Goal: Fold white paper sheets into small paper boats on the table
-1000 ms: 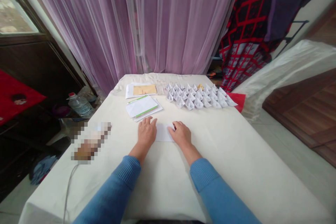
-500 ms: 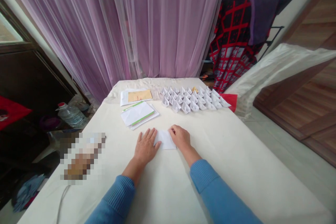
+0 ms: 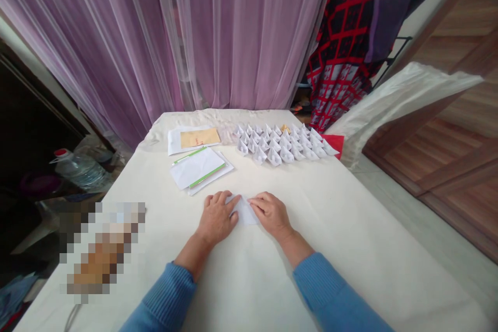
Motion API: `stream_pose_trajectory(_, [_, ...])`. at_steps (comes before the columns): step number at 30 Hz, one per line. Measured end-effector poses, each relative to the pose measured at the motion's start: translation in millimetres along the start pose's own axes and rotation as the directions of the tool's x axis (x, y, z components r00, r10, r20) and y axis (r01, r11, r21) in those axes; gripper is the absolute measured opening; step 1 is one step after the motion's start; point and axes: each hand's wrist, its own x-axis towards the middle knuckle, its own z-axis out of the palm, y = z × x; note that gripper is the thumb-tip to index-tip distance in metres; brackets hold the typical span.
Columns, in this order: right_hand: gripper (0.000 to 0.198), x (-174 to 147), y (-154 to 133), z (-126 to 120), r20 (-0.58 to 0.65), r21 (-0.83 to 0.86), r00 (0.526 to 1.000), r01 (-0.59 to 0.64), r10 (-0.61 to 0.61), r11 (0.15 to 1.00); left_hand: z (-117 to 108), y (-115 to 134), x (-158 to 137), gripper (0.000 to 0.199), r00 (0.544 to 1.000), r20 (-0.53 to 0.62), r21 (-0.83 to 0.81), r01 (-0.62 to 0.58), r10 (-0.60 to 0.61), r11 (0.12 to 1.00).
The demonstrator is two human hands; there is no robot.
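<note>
A small white sheet of paper (image 3: 245,213) lies on the table between my hands, its top corner folded so that the outline slopes on the right. My left hand (image 3: 218,218) rests on the paper's left part, index finger stretched to the upper edge and thumb apart from it. At the right side, my right hand (image 3: 272,213) pinches the sloping edge between thumb and fingers. Part of the sheet is hidden under both hands. Beyond them stand several folded white paper boats (image 3: 275,156) in rows, with one yellow folded paper piece (image 3: 285,128) at the back.
White sheets with green strips (image 3: 198,167) lie ahead on the left, with a brown envelope (image 3: 199,138) on white paper behind. A red sheet (image 3: 333,144) is beside the boats. A pixelated object (image 3: 105,249) with a cable lies at the left edge of the white-covered table (image 3: 373,249).
My right hand has brought the paper's upper right corner inward, so the square outline is now slanted. My left index finger has moved to the top edge. The camera view has shifted slightly.
</note>
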Motion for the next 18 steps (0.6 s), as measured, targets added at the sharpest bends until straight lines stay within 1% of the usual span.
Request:
stream_pose_trajectory(2, [0.021,-1.5,-1.0,-2.0,-0.005,-0.041,0.998,0.067,-0.067,0.997,-2.1,-1.6,3.7,0.043,1.000,0.006,-0.008,-0.008,0.008,1.000])
stream_pose_trajectory(5, [0.021,-2.1,-2.4,-4.7,0.022,-0.039,0.993,0.117,-0.116,0.992,-1.6,-6.3,8.1,0.041,1.000,0.006,-0.034,-0.014,0.014,0.999])
stream_pose_trajectory(10, [0.016,-1.2,-5.7,-8.2,0.061,-0.051,0.991,0.121,-0.118,0.991,3.4,-19.7,10.5,0.035,0.999,-0.008,-0.127,-0.035,0.035,0.991])
stream_pose_trajectory(14, [0.016,-0.2,-9.0,-9.9,0.084,-0.067,0.990,0.122,-0.116,0.990,7.5,-28.1,3.0,0.031,0.998,-0.044,-0.202,-0.053,0.045,0.978])
stream_pose_trajectory(18, [0.016,1.8,-13.5,-11.6,0.113,-0.051,0.986,0.126,-0.119,0.991,8.4,-29.8,-7.2,0.036,0.997,-0.051,-0.208,-0.071,0.061,0.976])
